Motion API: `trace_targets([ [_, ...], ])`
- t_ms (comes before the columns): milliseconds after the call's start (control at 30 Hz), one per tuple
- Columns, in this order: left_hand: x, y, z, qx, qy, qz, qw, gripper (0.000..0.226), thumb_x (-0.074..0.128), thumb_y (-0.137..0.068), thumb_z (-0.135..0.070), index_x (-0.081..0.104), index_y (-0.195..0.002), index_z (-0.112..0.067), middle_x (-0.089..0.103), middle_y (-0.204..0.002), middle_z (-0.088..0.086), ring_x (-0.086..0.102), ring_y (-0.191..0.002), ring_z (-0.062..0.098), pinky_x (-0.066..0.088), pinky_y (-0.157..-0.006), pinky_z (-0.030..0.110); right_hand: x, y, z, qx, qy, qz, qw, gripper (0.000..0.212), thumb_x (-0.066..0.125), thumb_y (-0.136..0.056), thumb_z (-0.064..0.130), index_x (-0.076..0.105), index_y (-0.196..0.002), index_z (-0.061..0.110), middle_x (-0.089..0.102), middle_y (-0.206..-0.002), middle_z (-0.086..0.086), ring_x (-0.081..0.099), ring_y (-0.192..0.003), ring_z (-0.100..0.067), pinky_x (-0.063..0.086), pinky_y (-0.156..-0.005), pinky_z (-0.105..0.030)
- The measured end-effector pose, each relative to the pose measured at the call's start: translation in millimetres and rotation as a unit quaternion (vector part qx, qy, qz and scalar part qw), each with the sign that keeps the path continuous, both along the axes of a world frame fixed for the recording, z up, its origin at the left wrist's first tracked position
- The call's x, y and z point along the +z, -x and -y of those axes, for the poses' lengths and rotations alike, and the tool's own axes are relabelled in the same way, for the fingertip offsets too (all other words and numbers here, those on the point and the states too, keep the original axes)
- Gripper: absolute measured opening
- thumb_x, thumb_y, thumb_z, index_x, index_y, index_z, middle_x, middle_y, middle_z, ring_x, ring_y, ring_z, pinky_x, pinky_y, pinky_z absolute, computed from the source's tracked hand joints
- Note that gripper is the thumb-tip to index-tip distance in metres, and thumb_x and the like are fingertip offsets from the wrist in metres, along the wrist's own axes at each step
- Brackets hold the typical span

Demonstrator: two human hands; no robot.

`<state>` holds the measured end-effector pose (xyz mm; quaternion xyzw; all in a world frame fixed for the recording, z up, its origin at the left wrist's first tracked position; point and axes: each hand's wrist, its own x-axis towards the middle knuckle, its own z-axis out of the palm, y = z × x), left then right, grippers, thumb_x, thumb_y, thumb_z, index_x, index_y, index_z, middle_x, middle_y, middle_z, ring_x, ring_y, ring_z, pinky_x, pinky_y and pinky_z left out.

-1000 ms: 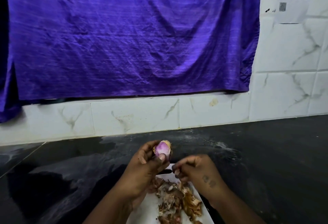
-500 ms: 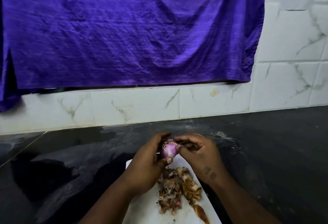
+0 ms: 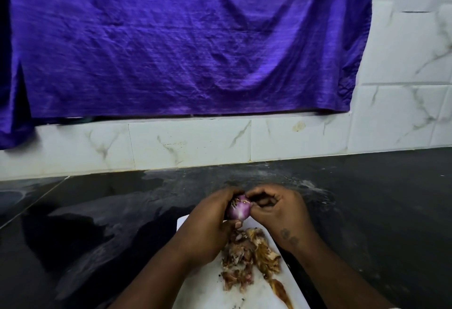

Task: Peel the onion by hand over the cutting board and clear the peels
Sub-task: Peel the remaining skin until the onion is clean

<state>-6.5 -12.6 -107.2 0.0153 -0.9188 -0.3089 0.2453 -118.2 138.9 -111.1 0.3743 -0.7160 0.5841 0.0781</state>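
A small purple onion (image 3: 239, 210) is held just above the far end of the white cutting board (image 3: 203, 289). My left hand (image 3: 210, 225) wraps around it from the left, thumb under it. My right hand (image 3: 278, 208) meets it from the right, with its fingertips pinched at the onion's top, where dry roots stick out. A heap of brown and purple peels (image 3: 249, 257) lies on the board below both hands. One long brown peel (image 3: 281, 292) lies nearer the board's right edge.
The board rests on a dark, shiny counter (image 3: 367, 210) with pale dusty smears behind the hands. A white marble-tiled wall (image 3: 190, 144) backs the counter, and a large purple cloth (image 3: 186, 39) hangs over it.
My right hand has come up from the board to the onion and now pinches its top. The view has tilted down, so more of the board and peels shows.
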Motion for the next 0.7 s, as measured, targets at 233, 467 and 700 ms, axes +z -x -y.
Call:
trace_targets([
  [233,7,-3,-5,-0.001,-0.019,-0.006,1.0,0.051,0.071,-0.096,-0.017,0.055,-0.139,-0.039,0.063,-0.129,-0.022,0.06,-0.117,-0.003,0.056,-0.102,0.034,6,-6,2,-0.055,-0.019,-0.105,0.993,0.03,0.077,-0.073,0.003,0.082,-0.095,0.022,0.077,-0.085,0.013,0.072,-0.081,0.0,0.059,-0.073,-0.022],
  [467,9,-3,-6,-0.013,-0.062,-0.011,0.998,0.053,0.073,-0.096,-0.013,0.055,-0.137,-0.042,0.062,-0.131,-0.022,0.061,-0.117,-0.004,0.058,-0.099,0.026,6,0,3,-0.05,0.051,-0.009,0.997,0.037,0.068,-0.08,-0.011,0.083,-0.087,0.022,0.08,-0.08,0.008,0.075,-0.077,-0.006,0.061,-0.072,-0.02],
  [700,8,-2,-2,-0.002,-0.122,-0.014,0.992,0.051,0.073,-0.096,-0.02,0.055,-0.14,-0.039,0.063,-0.132,-0.022,0.061,-0.119,-0.005,0.057,-0.104,0.03,5,4,1,0.081,0.149,0.226,0.959,0.021,0.06,-0.095,-0.005,0.079,-0.097,0.005,0.081,-0.092,-0.012,0.078,-0.089,-0.031,0.065,-0.077,-0.035],
])
